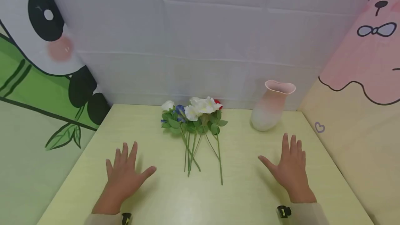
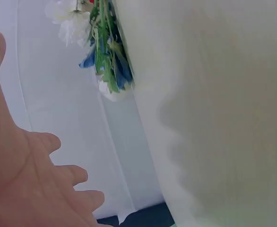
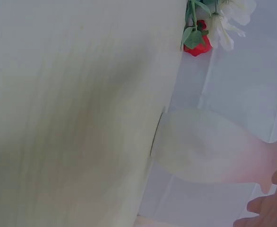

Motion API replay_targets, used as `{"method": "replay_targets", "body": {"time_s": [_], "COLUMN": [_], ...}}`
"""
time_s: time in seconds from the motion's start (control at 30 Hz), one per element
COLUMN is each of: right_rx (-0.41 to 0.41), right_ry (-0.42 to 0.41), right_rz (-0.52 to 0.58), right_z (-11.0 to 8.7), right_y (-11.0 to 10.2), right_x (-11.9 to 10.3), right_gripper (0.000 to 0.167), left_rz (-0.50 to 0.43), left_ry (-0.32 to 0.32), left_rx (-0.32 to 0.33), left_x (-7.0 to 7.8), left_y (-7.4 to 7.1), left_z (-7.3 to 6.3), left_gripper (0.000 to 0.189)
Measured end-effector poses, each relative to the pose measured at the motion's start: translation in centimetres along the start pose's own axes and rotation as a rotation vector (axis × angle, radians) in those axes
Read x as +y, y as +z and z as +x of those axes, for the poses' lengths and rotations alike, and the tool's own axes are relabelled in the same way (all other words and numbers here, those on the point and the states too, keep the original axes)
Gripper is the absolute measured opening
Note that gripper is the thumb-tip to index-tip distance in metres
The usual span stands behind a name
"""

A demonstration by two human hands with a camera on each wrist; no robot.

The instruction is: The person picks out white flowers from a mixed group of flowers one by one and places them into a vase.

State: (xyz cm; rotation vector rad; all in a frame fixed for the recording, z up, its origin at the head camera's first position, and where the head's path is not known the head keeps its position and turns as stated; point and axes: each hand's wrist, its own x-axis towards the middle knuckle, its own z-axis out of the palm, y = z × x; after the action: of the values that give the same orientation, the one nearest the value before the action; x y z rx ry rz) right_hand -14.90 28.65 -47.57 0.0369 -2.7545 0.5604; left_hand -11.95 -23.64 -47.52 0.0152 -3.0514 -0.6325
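Standing upright, the pink-topped vase pales below.

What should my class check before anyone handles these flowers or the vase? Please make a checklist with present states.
1. Left hand free: ok, fingers spread, holding nothing.
2. Right hand free: ok, also spread and holding nothing.
3. Vase upright on the table: ok.
4. Vase mouth uncovered: ok, opening visible in the head view.
5. Flower stems lying separately: not ok, several cross.
6. Vase dry inside: cannot tell, bottom hidden.
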Motion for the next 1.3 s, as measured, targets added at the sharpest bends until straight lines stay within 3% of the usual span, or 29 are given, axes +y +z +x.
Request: {"method": "replay_targets", "body": {"time_s": [0.37, 0.63, 0.8, 1.03, 1.3], "right_rx": [-0.08, -0.112, -0.07, 0.025, 0.209], "right_ry": [-0.02, 0.057, 0.09, 0.162, 0.117], "right_rz": [0.116, 0.22, 0.321, 0.441, 0.51], "right_z": [3.2, 6.9, 9.6, 11.9, 14.4], "right_y": [-0.6, -0.5, 0.0, 2.0, 3.0], "right_x": [0.1, 1.3, 0.8, 0.4, 1.3], "right_gripper": [0.119, 0.118, 0.114, 0.112, 0.105], "left_rz": [-0.162, -0.344, -0.455, -0.583, -0.909], "left_ry": [0.101, 0.067, 0.105, 0.087, 0.135], "left_rx": [-0.058, -0.114, -0.123, -0.175, -0.113], "left_x": [1.3, 3.8, 5.5, 8.1, 10.7], "left_y": [0.1, 2.1, 2.4, 2.9, 5.0], "left_z": [2.6, 5.0, 6.8, 8.5, 10.2], "left_gripper": [0.108, 0.106, 0.09, 0.083, 0.055]}}
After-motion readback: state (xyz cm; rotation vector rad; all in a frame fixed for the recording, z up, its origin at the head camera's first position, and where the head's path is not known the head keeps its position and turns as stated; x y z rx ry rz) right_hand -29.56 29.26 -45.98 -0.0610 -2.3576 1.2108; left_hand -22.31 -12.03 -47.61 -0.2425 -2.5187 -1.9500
